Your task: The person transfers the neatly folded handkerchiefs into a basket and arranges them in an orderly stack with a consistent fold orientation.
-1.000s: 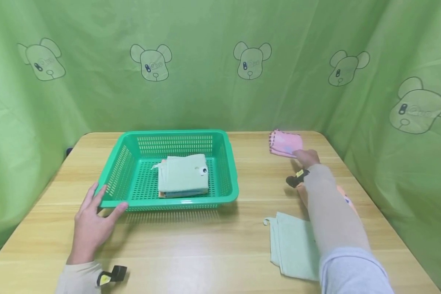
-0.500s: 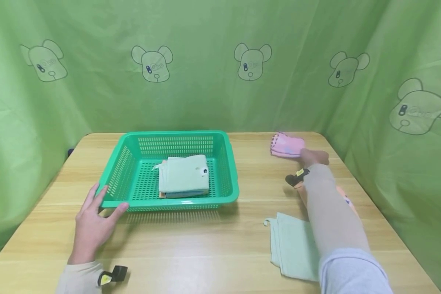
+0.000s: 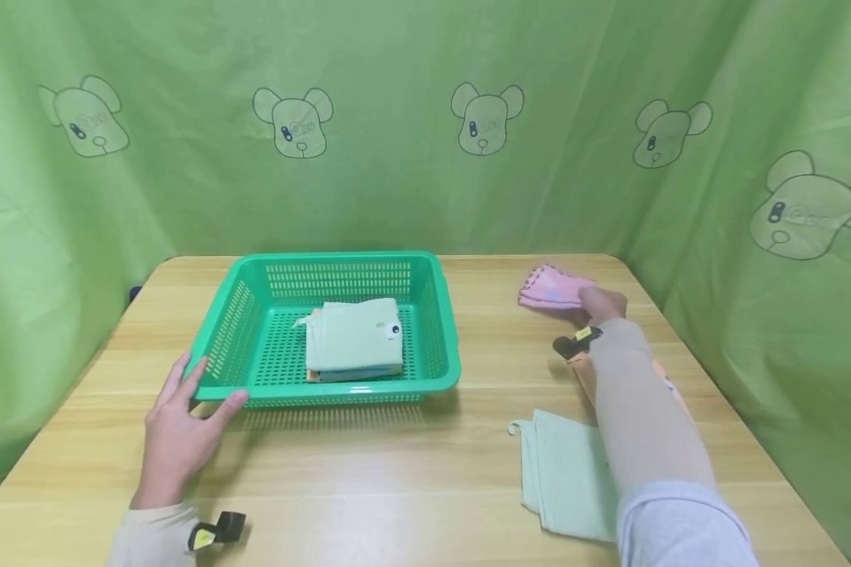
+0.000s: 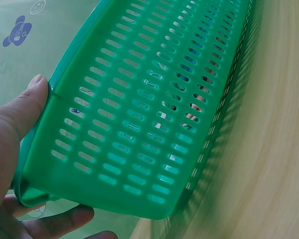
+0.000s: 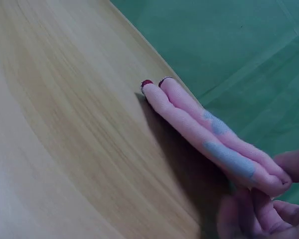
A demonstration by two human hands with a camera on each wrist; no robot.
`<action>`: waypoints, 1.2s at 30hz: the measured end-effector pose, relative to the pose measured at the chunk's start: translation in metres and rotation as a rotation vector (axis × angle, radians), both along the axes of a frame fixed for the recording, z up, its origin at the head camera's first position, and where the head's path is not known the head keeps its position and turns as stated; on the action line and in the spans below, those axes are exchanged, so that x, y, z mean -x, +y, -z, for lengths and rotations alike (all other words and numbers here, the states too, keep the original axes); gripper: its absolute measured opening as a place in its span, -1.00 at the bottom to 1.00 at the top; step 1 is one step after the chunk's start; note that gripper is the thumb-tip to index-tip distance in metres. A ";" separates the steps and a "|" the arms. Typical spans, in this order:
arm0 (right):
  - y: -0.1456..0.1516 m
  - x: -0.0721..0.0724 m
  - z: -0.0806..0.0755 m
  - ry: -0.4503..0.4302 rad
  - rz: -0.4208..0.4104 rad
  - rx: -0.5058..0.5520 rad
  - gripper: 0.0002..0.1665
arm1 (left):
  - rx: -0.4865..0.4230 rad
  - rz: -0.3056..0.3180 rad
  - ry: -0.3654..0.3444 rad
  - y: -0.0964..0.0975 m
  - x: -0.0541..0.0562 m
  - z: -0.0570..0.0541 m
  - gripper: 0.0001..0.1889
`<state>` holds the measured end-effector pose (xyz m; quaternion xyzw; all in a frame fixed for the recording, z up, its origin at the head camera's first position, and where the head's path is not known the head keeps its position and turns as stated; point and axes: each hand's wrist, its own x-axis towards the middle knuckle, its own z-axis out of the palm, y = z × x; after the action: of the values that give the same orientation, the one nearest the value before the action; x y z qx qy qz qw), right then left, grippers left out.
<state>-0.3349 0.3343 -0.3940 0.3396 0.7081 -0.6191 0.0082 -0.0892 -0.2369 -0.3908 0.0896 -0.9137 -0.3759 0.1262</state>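
Observation:
At the back right of the table, my right hand [image 3: 601,302] pinches a folded pink towel [image 3: 553,288] with a dark stitched edge. The right wrist view shows the towel [image 5: 209,134] folded in layers with blue-grey patches, its near end between thumb and fingers. My left hand [image 3: 180,429] holds the near left corner of a green plastic basket [image 3: 347,391]. In the left wrist view the thumb [image 4: 32,102] lies against the basket's rim and the fingers reach round the corner. Inside the basket lies a stack of folded towels, topped by a pale green towel [image 3: 354,335].
A folded pale green towel [image 3: 567,472] lies at the front right, partly under my right forearm [image 3: 645,402]. Beyond it, an orange towel [image 3: 583,376] is mostly hidden by that arm. Green curtains [image 3: 397,189] surround the wooden table [image 3: 369,488].
My right hand shifted slightly right, then back a little left and nearer, and the pink towel has turned and tilted with it. My left hand and the basket stay put.

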 end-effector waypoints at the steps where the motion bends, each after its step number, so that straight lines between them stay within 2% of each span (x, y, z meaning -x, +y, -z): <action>1: 0.000 0.000 0.000 -0.003 -0.014 0.008 -0.22 | -0.001 -0.001 -0.001 0.000 0.000 0.000 -0.10; 5: -0.001 0.000 0.000 -0.006 -0.033 0.036 -0.05 | -0.010 -0.004 -0.002 0.001 -0.001 -0.001 -0.10; 8: -0.001 0.002 0.000 -0.014 -0.022 0.046 0.00 | -0.012 -0.004 -0.003 0.001 -0.001 -0.001 -0.10; 14: -0.002 0.007 -0.004 0.059 -0.004 0.211 -0.16 | -0.011 -0.004 -0.007 0.001 0.000 -0.001 -0.10; 28: -0.013 0.005 -0.024 0.095 -0.063 0.268 -0.29 | -0.028 -0.004 0.005 0.001 0.001 -0.001 -0.10; 36: -0.013 0.003 -0.025 0.139 -0.113 0.280 -0.33 | -0.026 -0.005 -0.003 0.000 0.000 0.001 -0.10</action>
<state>-0.3381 0.3210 -0.3685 0.2510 0.6318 -0.7322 0.0415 -0.0890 -0.2365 -0.3914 0.0939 -0.9087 -0.3871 0.1245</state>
